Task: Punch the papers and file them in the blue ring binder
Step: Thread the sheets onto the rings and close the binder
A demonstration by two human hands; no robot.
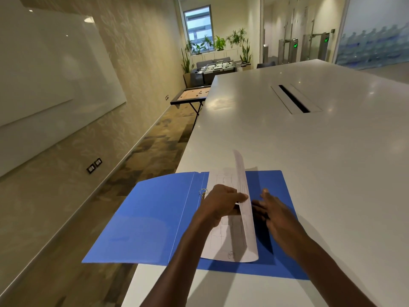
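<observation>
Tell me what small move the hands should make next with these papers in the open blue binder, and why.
Probably lay the raised papers flat. The blue ring binder lies open on the white table; the left hand holds the sheets near the metal ring, and their right side stands curled up. The right hand, open beside that curl, could press it down.

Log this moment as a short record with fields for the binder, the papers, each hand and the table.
binder: blue ring binder lies open, its left cover overhanging the table edge
rings: metal ring visible beside the spine
papers: sheets on the right half, right edge curled upward
left hand: left hand grips the curled sheet
right hand: right hand open, fingers straight, beside the papers, blurred
table: white table
</observation>
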